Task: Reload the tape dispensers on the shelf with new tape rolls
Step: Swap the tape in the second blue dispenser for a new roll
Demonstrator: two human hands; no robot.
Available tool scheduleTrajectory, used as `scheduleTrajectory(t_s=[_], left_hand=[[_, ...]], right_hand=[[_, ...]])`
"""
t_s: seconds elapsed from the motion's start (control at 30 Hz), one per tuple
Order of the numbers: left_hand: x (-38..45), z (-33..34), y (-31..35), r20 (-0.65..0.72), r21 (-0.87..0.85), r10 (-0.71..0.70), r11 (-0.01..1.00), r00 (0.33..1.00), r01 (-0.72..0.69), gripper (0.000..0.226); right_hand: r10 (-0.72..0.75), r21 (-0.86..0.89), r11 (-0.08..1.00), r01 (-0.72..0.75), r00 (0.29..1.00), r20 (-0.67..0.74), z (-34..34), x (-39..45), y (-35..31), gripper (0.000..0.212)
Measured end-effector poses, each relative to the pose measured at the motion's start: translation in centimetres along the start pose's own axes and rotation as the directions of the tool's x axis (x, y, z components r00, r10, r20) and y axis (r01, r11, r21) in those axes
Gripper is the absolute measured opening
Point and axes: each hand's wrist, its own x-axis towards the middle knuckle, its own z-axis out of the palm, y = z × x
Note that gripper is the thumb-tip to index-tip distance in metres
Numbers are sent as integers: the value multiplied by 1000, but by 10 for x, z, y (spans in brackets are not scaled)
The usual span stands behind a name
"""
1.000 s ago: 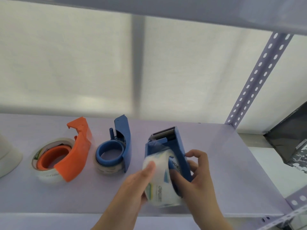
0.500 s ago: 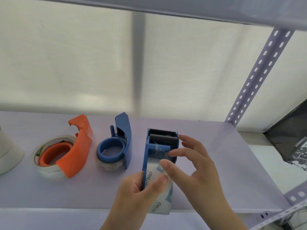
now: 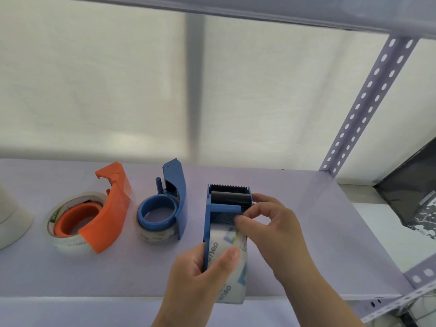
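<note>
A blue tape dispenser [image 3: 212, 208] lies on the lilac shelf [image 3: 306, 232], its toothed blade and black roller facing away from me. A clear tape roll [image 3: 230, 267] with blue print sits inside it. My left hand [image 3: 198, 277] grips the dispenser's near end, thumb on the roll. My right hand [image 3: 271, 230] pinches the loose tape end just behind the blue crossbar. To the left lie a second blue dispenser [image 3: 174, 199] and an orange dispenser [image 3: 108, 208], each with a clear roll on it.
A white rounded object [image 3: 11, 220] sits at the far left edge of the shelf. A perforated lilac upright [image 3: 368, 100] rises at the back right. A dark box [image 3: 412, 190] stands beyond the shelf on the right. Another shelf board runs overhead.
The dispenser has been laid flat with its blade pointing away. My right hand moved from the dispenser's side to the tape end near the crossbar and closed into a pinch.
</note>
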Motion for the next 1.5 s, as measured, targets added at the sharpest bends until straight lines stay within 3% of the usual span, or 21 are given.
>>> scheduleTrajectory(t_s=[0.33, 0.47, 0.6, 0.7, 0.9, 1.03, 1.23, 1.37, 1.5], left_hand=[[3, 1, 5, 32, 33, -23, 999, 999, 22, 39], [3, 1, 5, 50, 34, -7, 999, 999, 6, 35], [6, -1, 7, 103, 76, 19, 997, 995, -27, 38], [8, -6, 8, 179, 83, -4, 996, 984, -11, 35], [7, -8, 7, 250, 101, -46, 995, 967, 21, 32], [9, -10, 12, 303, 141, -70, 990, 951, 28, 42], [9, -10, 14, 301, 129, -50, 992, 952, 11, 20], [10, -7, 15, 232, 99, -37, 995, 972, 15, 31], [8, -8, 17, 287, 170, -62, 985, 956, 13, 6]], right_hand=[[-154, -163, 977, 134, 981, -117, -2, 3, 2, 27], [-258, -257, 945, 205, 947, -191, -2, 3, 7, 36], [-289, -233, 946, 227, 914, -286, 0, 1, 12, 26], [-326, -227, 940, 255, 866, -379, -4, 3, 12, 30], [-301, -219, 945, 242, 907, -295, -9, 13, 7, 24], [-274, -203, 953, 224, 924, -267, -11, 23, 0, 24], [-235, -168, 965, 200, 946, -223, -9, 33, -1, 18], [-232, -161, 966, 200, 950, -208, -9, 36, -2, 19], [-210, -136, 974, 181, 947, -244, -17, 45, -8, 26]])
